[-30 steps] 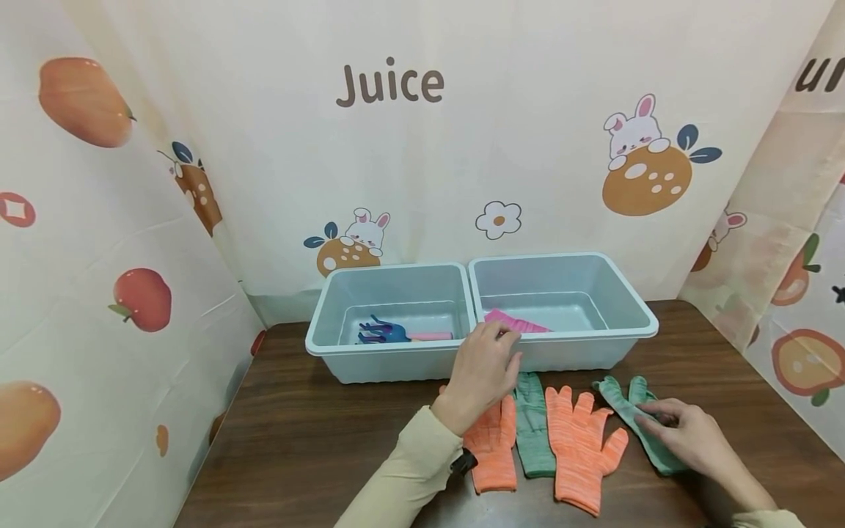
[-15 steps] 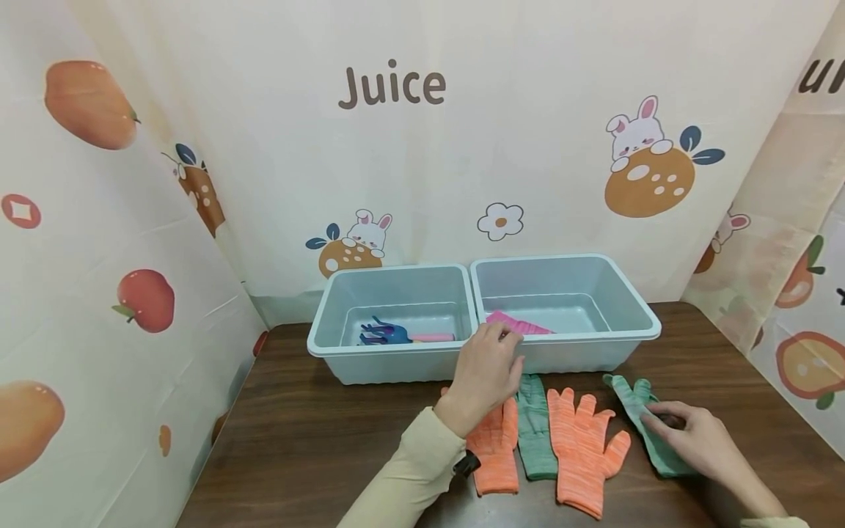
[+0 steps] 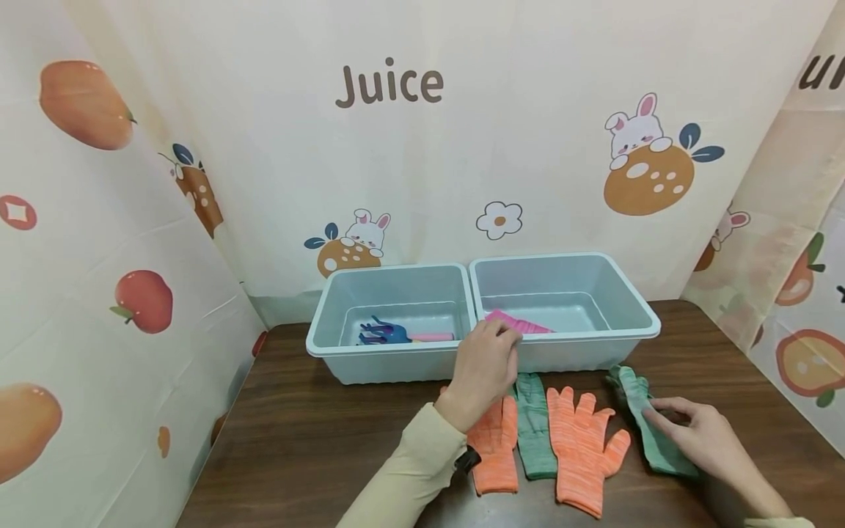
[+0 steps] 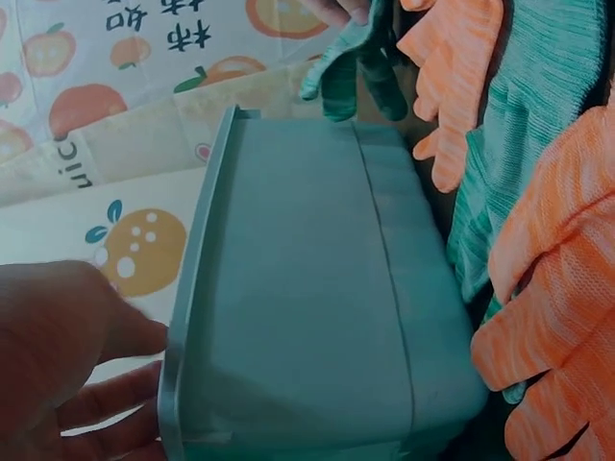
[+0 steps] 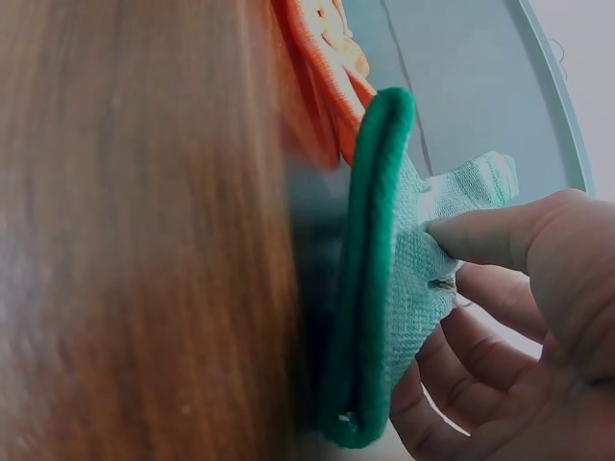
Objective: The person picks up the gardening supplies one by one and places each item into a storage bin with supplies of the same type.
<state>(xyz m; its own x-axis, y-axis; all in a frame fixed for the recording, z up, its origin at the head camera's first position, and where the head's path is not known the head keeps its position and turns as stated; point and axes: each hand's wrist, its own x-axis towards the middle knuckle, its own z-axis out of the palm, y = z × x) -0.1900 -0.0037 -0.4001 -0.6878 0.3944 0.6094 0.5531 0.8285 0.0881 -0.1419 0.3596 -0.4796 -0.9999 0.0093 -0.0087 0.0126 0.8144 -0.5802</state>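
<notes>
The right hand (image 3: 709, 440) pinches a green glove (image 3: 656, 438); the left hand (image 3: 485, 363) bends at a bin's (image 3: 587, 350) rim, its grip unclear. Fruit-print curtains (image 3: 422, 169) stand behind the brown table (image 3: 317, 440).

head: above, forward-down | left wrist: close, along bin (image 4: 288, 279) | right wrist: close, across table (image 5: 135, 240) | all share: held green glove (image 5: 411, 274)
</notes>
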